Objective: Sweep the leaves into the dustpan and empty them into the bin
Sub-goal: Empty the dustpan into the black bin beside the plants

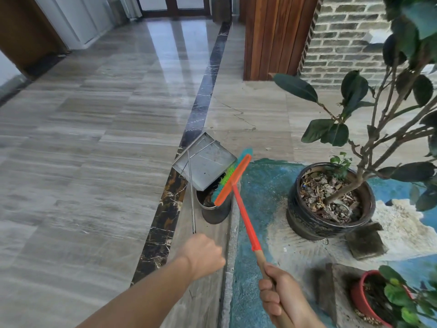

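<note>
A metal dustpan (208,159) is tipped over a small dark round bin (216,213) on the floor, its open edge above the bin's mouth. My left hand (203,254) is closed around the end of the dustpan's thin metal handle (192,200). My right hand (281,297) grips the wooden end of an orange broom (246,218). The broom's orange head (233,179), with green and blue bristles, lies against the dustpan's lower edge over the bin. Dark debris shows inside the bin. No loose leaves are visible on the floor.
A large dark potted plant (328,204) stands to the right on a rough blue and white raised patch, its branches reaching overhead. A red pot (364,301) and stone blocks (365,242) sit at the lower right. Polished tile floor stretches left; a wooden panel (276,36) and brick wall stand behind.
</note>
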`<state>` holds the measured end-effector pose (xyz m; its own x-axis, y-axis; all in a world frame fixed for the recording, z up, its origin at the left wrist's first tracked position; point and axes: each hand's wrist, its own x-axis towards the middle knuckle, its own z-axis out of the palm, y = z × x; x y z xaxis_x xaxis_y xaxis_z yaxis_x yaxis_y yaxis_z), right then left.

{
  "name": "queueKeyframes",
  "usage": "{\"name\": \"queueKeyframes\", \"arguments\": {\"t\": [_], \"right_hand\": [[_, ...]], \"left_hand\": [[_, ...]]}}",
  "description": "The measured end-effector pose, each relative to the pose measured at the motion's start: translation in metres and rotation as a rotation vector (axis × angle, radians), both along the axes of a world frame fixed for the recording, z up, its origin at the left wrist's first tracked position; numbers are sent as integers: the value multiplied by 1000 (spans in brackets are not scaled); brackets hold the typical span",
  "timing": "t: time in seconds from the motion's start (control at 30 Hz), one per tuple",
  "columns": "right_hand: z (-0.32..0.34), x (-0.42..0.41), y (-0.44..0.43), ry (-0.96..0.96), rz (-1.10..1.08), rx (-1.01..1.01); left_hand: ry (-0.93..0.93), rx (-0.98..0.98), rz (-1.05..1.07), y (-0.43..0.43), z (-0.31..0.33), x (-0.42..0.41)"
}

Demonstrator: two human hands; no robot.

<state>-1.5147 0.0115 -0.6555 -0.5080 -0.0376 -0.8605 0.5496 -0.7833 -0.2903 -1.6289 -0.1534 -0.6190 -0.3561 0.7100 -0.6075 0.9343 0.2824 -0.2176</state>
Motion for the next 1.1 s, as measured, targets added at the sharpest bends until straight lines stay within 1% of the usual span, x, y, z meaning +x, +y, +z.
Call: {"name": "queueKeyframes", "arguments": {"t": [0.07, 0.17, 0.27, 0.33, 0.47, 0.57, 0.63, 0.7, 0.73, 0.8, 0.9, 1.0, 1.1], "right_hand": [[-4, -2, 2, -27, -1, -33], [-10, 0, 6, -42, -4, -46], [-8, 1, 9, -50, -43, -111], [-6, 1, 11, -57, -52, -116], [5, 0, 6, -22, -11, 46], [30, -2, 10, 24, 39, 160], [42, -2, 11, 49, 120, 235], [67, -4, 17, 125, 209, 302], [82, -6, 20, 133, 228, 296], [113, -9, 27, 163, 234, 260], [175, -16, 38, 266, 321, 252], [242, -21, 47, 392, 416, 297], [300, -9, 48, 502, 533, 446]], "left_hand": [[-22, -14, 27, -1, -9, 8], [-41, 14, 62, 1, -16, 13], [-39, 29, 40, 9, -12, 8], [-33, 38, 34, 15, -4, 2], [23, 42, 69, 19, 29, -19], [106, 68, 180, 26, 71, -30], [156, 103, 282, 28, 93, -33], [198, 190, 464, 28, 125, -38], [219, 252, 574, 26, 142, -41], [238, 445, 786, 17, 180, -49], [257, 796, 1055, -14, 240, -56], [275, 1042, 1196, -53, 284, -51], [236, 1175, 1301, -93, 312, -28]]}}
